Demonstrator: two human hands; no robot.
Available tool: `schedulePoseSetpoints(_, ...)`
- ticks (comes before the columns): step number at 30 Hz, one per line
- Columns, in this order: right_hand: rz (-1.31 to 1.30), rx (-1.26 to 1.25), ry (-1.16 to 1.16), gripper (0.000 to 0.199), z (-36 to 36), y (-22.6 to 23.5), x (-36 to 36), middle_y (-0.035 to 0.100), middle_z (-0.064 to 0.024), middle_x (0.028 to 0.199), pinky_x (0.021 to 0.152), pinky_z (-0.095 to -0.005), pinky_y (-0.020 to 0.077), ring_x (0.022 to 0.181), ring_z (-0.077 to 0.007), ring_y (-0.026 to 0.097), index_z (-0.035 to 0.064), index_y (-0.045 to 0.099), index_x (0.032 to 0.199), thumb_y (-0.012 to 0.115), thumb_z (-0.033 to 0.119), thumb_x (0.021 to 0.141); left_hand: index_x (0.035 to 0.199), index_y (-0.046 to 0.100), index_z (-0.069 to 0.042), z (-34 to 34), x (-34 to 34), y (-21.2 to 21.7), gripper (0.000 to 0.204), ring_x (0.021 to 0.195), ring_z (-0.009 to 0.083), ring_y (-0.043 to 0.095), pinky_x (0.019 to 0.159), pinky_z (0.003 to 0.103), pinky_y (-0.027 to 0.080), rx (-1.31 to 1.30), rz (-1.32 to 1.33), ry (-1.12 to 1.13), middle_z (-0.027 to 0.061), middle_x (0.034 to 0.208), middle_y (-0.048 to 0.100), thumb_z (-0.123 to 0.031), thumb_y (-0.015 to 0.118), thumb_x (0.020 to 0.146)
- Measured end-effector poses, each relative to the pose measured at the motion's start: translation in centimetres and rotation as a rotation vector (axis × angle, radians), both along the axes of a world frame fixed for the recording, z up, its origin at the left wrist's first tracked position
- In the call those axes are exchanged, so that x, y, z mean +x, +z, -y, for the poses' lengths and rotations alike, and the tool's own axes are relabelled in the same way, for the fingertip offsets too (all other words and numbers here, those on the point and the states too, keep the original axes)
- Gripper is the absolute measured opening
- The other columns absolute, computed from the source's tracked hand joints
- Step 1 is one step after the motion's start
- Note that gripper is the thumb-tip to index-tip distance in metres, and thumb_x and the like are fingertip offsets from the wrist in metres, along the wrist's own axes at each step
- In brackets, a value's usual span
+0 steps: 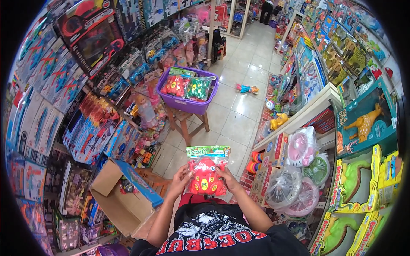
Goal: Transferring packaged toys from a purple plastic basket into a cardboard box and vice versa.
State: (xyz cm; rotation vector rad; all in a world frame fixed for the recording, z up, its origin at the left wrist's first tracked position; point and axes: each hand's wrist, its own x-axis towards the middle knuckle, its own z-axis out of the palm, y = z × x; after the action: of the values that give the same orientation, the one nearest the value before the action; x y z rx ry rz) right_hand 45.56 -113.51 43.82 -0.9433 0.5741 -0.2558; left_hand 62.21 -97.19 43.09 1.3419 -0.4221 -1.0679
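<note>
1. Red frog toy (206,176) in a clear bag — low in the middle of the frame.
2. Left hand (181,176) and right hand (228,178) clamped on the bag's two sides.
3. Purple basket (184,102) of bagged toys on a wooden stool (186,121) — up above, centre.
4. Open cardboard box (124,197) at lower left.
</note>
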Motion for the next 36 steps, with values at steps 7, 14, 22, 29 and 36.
schedulePoseSetpoints(7,-0.140,-0.307,-0.051,0.043,5.8,-2.4,5.0,0.059,-0.0020,0.111,0.090,-0.0286,0.0398,0.102,-0.0115,0.053,0.0065,0.054,0.123,0.055,0.039,0.095,0.127,0.047,-0.001,6.0,7.1,-3.5,0.042,0.107,0.0135,0.056,0.091,0.027,0.048,-0.171,0.085,0.022,0.0067,0.116,0.058,-0.009,0.065,0.090)
schedulePoseSetpoints(14,-0.457,-0.905,-0.351,0.040,11.3,-3.4,12.4,0.052,-0.0056,0.096,0.086,-0.0322,0.0384,0.088,-0.0166,0.049,0.0004,0.060,0.103,0.053,0.039,0.097,0.126,0.048,0.001,12.3,14.4,-3.6,0.040,0.108,0.0170,0.054,0.094,0.031,0.043,-0.089,0.390,-0.002,0.0074,0.120,0.055,-0.019,0.060,0.094)
schedulePoseSetpoints(22,-0.272,-0.788,-0.436,0.030,15.1,1.6,19.3,0.049,-0.0073,0.100,0.068,-0.0250,0.0446,0.087,-0.0155,0.054,0.0000,0.062,0.114,0.060,0.021,0.093,0.144,0.030,-0.004,17.2,22.1,-2.0,0.056,0.127,0.0247,0.041,0.105,0.038,0.035,-0.162,0.256,-0.169,0.0117,0.138,0.039,-0.026,0.052,0.098)
schedulePoseSetpoints(29,-0.139,-0.936,-0.437,0.049,19.6,4.9,22.2,0.048,-0.0057,0.118,0.084,-0.0258,0.0426,0.105,-0.0140,0.050,0.0040,0.046,0.137,0.055,0.030,0.096,0.149,0.020,-0.007,24.1,27.0,3.3,0.063,0.137,0.0269,0.031,0.111,0.042,0.029,-0.386,0.228,-0.293,0.0137,0.150,0.026,-0.025,0.052,0.097)
schedulePoseSetpoints(36,-0.013,-0.854,-0.498,0.060,26.9,4.9,26.8,0.048,-0.0099,0.124,0.086,-0.0287,0.0445,0.106,-0.0168,0.050,0.0004,0.045,0.136,0.044,0.046,0.098,0.148,0.021,-0.006,31.2,30.8,4.8,0.061,0.141,0.0290,0.025,0.113,0.044,0.024,-0.366,0.318,-0.280,0.0149,0.151,0.025,-0.024,0.051,0.097)
